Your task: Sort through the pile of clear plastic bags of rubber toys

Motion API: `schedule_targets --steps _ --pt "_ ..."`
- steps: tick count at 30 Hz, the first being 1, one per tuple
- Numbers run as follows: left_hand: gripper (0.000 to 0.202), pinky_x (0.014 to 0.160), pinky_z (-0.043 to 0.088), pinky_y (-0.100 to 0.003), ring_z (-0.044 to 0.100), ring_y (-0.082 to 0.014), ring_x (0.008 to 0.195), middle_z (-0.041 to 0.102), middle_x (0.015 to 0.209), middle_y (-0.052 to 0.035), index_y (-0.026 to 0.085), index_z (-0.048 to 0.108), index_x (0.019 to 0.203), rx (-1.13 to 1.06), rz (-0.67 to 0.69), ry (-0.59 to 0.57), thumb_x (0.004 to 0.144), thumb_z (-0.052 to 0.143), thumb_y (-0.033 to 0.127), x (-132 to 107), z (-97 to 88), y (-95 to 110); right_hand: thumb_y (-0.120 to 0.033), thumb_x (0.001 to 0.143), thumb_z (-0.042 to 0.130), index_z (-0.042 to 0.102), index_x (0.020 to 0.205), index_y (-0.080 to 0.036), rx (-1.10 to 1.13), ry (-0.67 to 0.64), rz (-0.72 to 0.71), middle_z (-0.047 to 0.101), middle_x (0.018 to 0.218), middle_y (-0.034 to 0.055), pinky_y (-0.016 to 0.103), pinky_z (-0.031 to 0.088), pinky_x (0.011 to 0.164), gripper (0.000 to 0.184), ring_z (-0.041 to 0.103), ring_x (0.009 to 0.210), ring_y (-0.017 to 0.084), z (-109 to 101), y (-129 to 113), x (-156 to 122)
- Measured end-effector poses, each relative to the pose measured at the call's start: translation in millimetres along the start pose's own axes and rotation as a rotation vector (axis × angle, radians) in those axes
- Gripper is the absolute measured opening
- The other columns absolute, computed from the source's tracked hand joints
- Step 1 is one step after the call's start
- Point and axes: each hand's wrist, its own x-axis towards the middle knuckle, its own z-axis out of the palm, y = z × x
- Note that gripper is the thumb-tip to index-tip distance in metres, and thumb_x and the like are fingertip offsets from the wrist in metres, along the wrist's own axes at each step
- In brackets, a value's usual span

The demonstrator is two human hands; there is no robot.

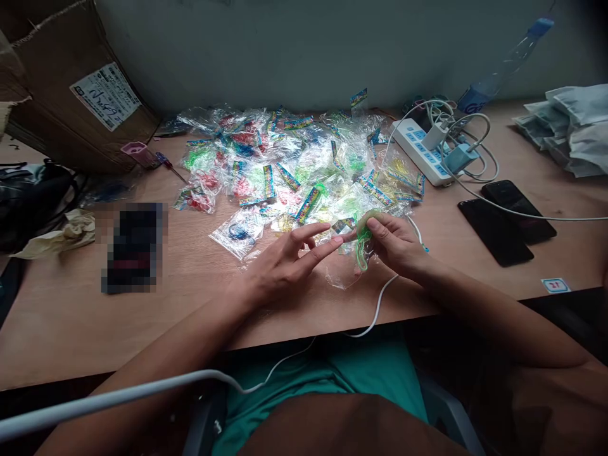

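Note:
A heap of small clear plastic packets [294,158] with coloured header cards and coloured items inside covers the middle of the wooden desk [61,316]. My right hand [396,244] is closed on one clear packet [354,253] holding a green item [363,244], just in front of the heap. My left hand [289,259] has its fingers stretched out, and the fingertips touch the same packet near its header card [342,226].
A cardboard box [71,82] stands at the back left. A white power strip [420,149] with chargers and cables lies at the back right, with two dark phones [506,218] in front of it. A white cable [375,310] runs over the desk edge. Grey folded bags [570,126] sit far right.

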Motion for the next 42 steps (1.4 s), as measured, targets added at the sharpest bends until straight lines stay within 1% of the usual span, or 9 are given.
schedule_targets --steps 9,15,20,23,26,31,34,36,42 --pt "0.044 0.081 0.061 -0.035 0.07 -0.0188 0.101 0.064 0.132 -0.0121 0.02 0.061 0.137 -0.003 0.052 0.076 0.094 0.07 0.017 6 -8.8 2 -0.06 0.098 0.067 0.073 0.091 -0.021 -0.237 0.085 -0.171 0.07 0.066 -0.0006 0.023 0.05 0.041 0.039 0.062 0.044 0.012 0 4 2" --pt "0.024 0.077 0.052 -0.033 0.07 -0.017 0.093 0.072 0.122 -0.0067 0.025 0.068 0.12 0.04 0.032 0.127 0.097 0.074 0.028 7 -8.7 2 -0.057 0.104 0.057 0.075 0.101 -0.022 -0.4 0.016 -0.242 0.081 0.1 0.0073 0.026 0.057 0.05 0.04 0.07 0.055 0.013 5 4 -3" --pt "0.009 0.079 0.047 -0.033 0.067 -0.0152 0.086 0.077 0.105 -0.0028 0.022 0.065 0.099 -0.027 -0.03 0.162 0.098 0.069 0.015 3 -4.0 -2 -0.055 0.107 0.05 0.073 0.1 -0.022 -0.546 -0.087 -0.343 0.081 0.099 0.0084 0.031 0.061 0.06 0.041 0.075 0.061 0.017 6 7 -4" --pt "0.013 0.082 0.044 -0.033 0.066 -0.014 0.084 0.076 0.094 0.0006 0.023 0.063 0.093 -0.04 -0.161 0.17 0.1 0.064 0.011 1 -4.9 -7 -0.046 0.111 0.046 0.073 0.096 -0.022 -0.636 0.009 -0.595 0.08 0.089 0.0065 0.035 0.064 0.071 0.038 0.078 0.073 0.02 0 10 -5" --pt "0.016 0.082 0.042 -0.034 0.065 -0.014 0.083 0.073 0.091 0.0007 0.023 0.062 0.089 -0.031 -0.283 0.198 0.1 0.063 0.011 -1 -7.5 -13 -0.033 0.11 0.048 0.071 0.1 -0.023 -0.758 0.121 -0.998 0.08 0.112 0.0114 0.033 0.062 0.067 0.027 0.077 0.079 0.019 -4 11 -10" --pt "0.023 0.079 0.036 -0.036 0.06 -0.014 0.072 0.066 0.078 0.0028 0.021 0.058 0.078 0.061 -0.388 0.203 0.096 0.061 0.008 -1 -8.7 -16 -0.02 0.1 0.063 0.068 0.1 -0.021 -1.095 -0.392 -1.354 0.076 0.132 0.0163 0.028 0.053 0.053 0.005 0.07 0.069 0.014 19 12 -15" --pt "0.021 0.077 0.033 -0.037 0.06 -0.0147 0.069 0.065 0.074 0.0037 0.022 0.061 0.081 0.12 -0.425 0.159 0.092 0.058 0.005 -1 -8.3 -15 -0.023 0.101 0.063 0.068 0.096 -0.021 -1.097 -0.519 -1.438 0.074 0.138 0.0162 0.025 0.049 0.051 0.007 0.065 0.065 0.011 46 24 -12" --pt "0.019 0.077 0.033 -0.037 0.061 -0.0153 0.069 0.066 0.073 0.0042 0.021 0.063 0.086 0.142 -0.451 0.16 0.09 0.058 0.004 -2 -8.8 -15 -0.026 0.102 0.062 0.069 0.098 -0.021 -1.081 -0.519 -1.405 0.07 0.144 0.0151 0.025 0.05 0.056 0.01 0.068 0.071 0.011 62 34 -8" --pt "0.012 0.076 0.033 -0.037 0.065 -0.0183 0.072 0.066 0.072 0.0045 0.023 0.069 0.097 0.206 -0.522 0.147 0.094 0.062 0.013 -1 -10.6 -17 -0.024 0.104 0.058 0.071 0.111 -0.019 -1.321 -0.45 -0.936 0.053 0.162 0.0139 0.033 0.06 0.079 0.015 0.075 0.101 0.021 79 42 -1"
